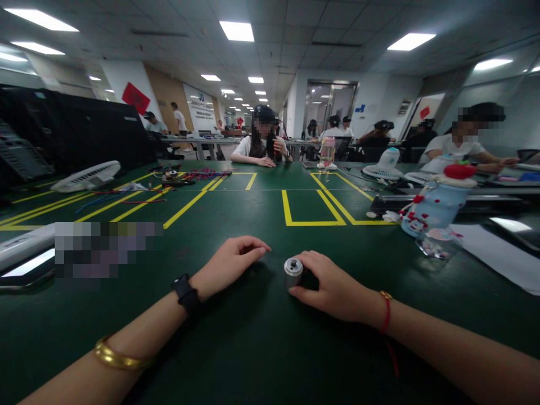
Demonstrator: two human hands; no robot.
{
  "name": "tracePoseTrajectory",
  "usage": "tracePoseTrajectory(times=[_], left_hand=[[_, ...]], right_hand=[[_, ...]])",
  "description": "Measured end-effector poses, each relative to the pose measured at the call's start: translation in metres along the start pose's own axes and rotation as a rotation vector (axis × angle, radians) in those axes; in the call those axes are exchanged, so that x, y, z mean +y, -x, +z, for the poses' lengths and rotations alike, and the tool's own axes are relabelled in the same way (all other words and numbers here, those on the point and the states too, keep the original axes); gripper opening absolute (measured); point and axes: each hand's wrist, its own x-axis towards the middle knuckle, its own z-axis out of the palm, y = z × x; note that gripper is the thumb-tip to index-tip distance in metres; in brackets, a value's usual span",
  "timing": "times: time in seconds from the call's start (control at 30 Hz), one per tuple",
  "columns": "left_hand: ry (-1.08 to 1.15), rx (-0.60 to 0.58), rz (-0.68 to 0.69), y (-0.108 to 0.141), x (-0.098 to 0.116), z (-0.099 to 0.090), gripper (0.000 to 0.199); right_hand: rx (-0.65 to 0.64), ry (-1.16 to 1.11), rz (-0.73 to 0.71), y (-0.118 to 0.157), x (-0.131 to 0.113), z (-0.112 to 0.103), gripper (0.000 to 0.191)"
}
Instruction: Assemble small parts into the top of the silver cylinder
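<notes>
Left wrist, lower left of frame: black watch (186, 293), dark strap; further up forearm, smooth gold-coloured bangle (122, 355). Right wrist, right of centre: thin red cord bracelet (386, 313), small gold-coloured piece, loose red end. Forearms: sleeveless.

Ceiling: grey panels (295, 53) with rows of bright rectangular lights (237, 31) running toward the back.
Walls: white on the right (371, 95), tan wood-coloured (162, 93) on the left, beside a white sign wall (199, 109) with dark lettering.
Decorations: a red paper diamond (135, 98) at left, a smaller one at right.
Doorway: metal-framed glass (331, 107), at the back.
Floor: pale and glossy, glimpsed beyond the table.
Furniture: a dark green table (236, 208) marked with yellow tape (314, 223); desks and dark chairs behind.
</notes>
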Motion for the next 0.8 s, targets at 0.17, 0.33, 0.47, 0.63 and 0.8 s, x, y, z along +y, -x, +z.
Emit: tracePoseTrajectory(times=[0.17,0.33,0.47,0.63,0.8], left_hand=[[-0.017,0.042,-0.016,-0.003,-0.007,0.001,0.029],[-0.008,0.031,-0.024,-0.003,-0.008,0.001,0.029],[-0.004,0.029,-0.014,-0.002,-0.008,0.002,0.029],[-0.014,-0.006,0.003,0.000,0.003,0.004,0.031],[-0.122,0.011,0.124,0.004,0.023,0.008,0.027]], right_hand=[[-0.002,0.001,0.006,-0.001,0.001,0.000,0.030],[0.000,-0.004,0.008,0.000,0.000,0.000,0.030],[0.000,-0.006,0.005,0.000,0.000,0.000,0.031],[0.009,-0.005,-0.005,0.000,0.000,0.000,0.030],[0.031,0.008,-0.022,0.000,0.000,0.002,0.027]])
